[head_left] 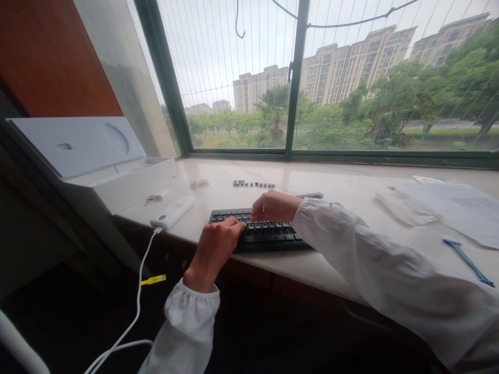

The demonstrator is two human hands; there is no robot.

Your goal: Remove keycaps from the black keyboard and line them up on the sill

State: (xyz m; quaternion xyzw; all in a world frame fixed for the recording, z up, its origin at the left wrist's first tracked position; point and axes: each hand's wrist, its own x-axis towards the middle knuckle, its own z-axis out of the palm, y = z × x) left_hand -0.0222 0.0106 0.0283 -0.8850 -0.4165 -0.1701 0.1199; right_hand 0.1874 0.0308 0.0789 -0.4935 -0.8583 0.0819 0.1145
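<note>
A black keyboard [268,240] lies at the front edge of the pale stone sill; part of it is hidden under my hands and right sleeve. Some of its key places look bare, without caps. My left hand [220,240] bends over the front left part of the keyboard, fingers curled and held against it. Above the back middle rows, my right hand [275,206] has its fingers bent down and drawn together at the keys; whatever is between the tips is too small to make out. Behind the keyboard, several small loose keycaps [253,184] stand in rows.
An open white box [134,179] sits at left. Near it are a white power bank [172,212] with a cable [143,265] and a small white piece [158,195]. On the right lie a clear plastic bag [407,205], papers [460,208] and a blue tool [468,262]. Windows border the back.
</note>
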